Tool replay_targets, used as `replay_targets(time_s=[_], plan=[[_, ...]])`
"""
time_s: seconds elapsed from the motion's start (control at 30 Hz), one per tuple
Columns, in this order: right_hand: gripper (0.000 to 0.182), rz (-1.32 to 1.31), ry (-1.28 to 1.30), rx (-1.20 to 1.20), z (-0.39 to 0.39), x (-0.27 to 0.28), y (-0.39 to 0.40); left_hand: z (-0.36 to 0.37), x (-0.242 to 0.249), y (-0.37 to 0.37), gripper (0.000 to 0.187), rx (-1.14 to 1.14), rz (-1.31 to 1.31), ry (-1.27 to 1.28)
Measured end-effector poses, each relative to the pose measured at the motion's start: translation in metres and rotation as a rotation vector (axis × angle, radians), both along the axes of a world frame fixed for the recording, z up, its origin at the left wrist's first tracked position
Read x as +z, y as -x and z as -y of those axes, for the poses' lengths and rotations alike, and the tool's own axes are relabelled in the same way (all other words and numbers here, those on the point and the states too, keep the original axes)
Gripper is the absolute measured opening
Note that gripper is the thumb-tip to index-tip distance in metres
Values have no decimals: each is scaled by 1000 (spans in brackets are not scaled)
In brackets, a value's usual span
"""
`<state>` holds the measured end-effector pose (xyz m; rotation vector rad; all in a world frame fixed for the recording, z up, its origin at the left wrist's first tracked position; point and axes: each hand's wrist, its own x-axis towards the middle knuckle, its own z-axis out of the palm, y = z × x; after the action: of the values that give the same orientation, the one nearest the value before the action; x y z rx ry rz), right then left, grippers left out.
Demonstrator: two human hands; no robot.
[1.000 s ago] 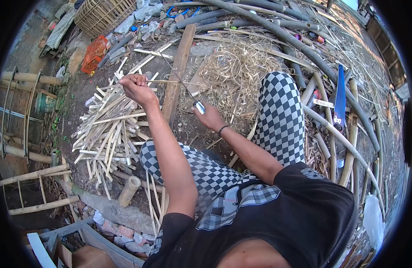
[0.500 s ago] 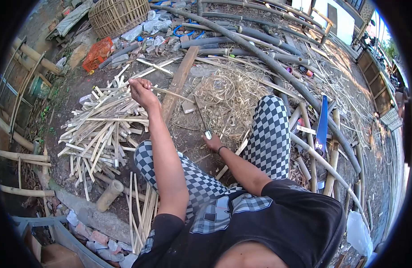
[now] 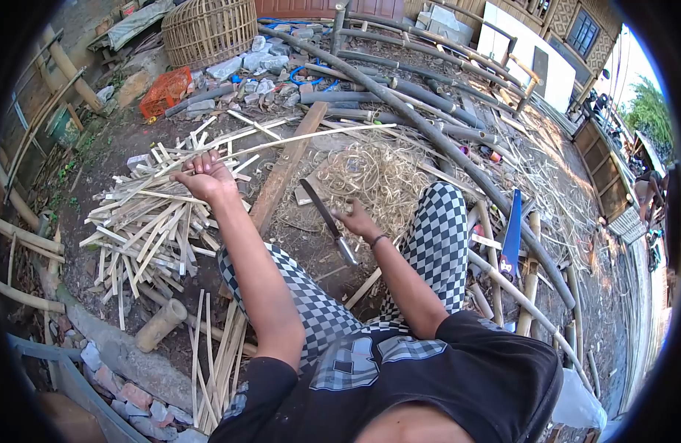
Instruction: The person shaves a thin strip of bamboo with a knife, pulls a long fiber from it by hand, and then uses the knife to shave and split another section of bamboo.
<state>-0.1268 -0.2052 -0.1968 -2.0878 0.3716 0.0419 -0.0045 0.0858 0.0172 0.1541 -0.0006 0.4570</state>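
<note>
My left hand [image 3: 207, 179] is raised over the pile of split bamboo strips [image 3: 152, 229], fingers curled round one long pale bamboo strip [image 3: 333, 131]. That strip reaches right, across the plank [image 3: 281, 177], toward the shavings. Between my knees, my right hand [image 3: 359, 221] has its fingers apart, right beside a dark-bladed knife [image 3: 322, 207]. The knife's blade points up and left, its pale handle down toward me, outside my palm. Behind the knife lies a heap of curly bamboo shavings [image 3: 377, 166].
A blue hand saw [image 3: 512, 232] leans on bamboo poles at my right. One long pole [image 3: 422, 122] slants across the yard. Beyond the pile are an orange crate [image 3: 165, 92] and a woven basket [image 3: 210, 33]. More strips [image 3: 228, 362] lie by my left thigh.
My left hand has moved left and down, and its strip now stretches farther right. My right hand has opened off the knife handle and lifted slightly. The view has shifted a little.
</note>
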Motion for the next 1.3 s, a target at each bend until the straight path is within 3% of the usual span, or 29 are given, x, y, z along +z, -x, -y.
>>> replay_targets(time_s=[0.03, 0.13, 0.2, 0.3, 0.33, 0.4, 0.47, 0.57, 0.73, 0.9, 1.3], plan=[[89, -18, -308, 2, 0, 74, 1, -4, -4, -3, 61, -47, 26, 63], [67, 383, -834, 100, 32, 172, -9, -12, -7, -4, 64, -81, 52, 108], [48, 505, -970, 138, 62, 211, -18, -14, -13, -7, 65, -112, 117, 139], [35, 560, -1036, 198, 104, 234, -35, -10, -5, -4, 64, -143, 95, 164], [33, 556, -1053, 158, 109, 236, -38, -8, -3, -4, 64, -141, 98, 168], [32, 556, -1071, 119, 112, 240, -42, 1, -1, -6, 62, -166, -42, -103], [30, 581, -1142, -214, 110, 238, -41, 1, -14, -13, 61, -225, -57, -332], [32, 596, -1195, -263, 125, 236, -38, 0, -15, -12, 64, -343, -66, -497], [29, 655, -1188, -157, 132, 235, -20, 7, -7, -4, 51, -281, -60, -402], [23, 649, -1210, -188, 132, 221, -16, 9, -9, -7, 49, -249, -177, -422], [25, 582, -1337, -279, 146, 193, -33, 18, -5, -3, 41, -157, -159, -601]])
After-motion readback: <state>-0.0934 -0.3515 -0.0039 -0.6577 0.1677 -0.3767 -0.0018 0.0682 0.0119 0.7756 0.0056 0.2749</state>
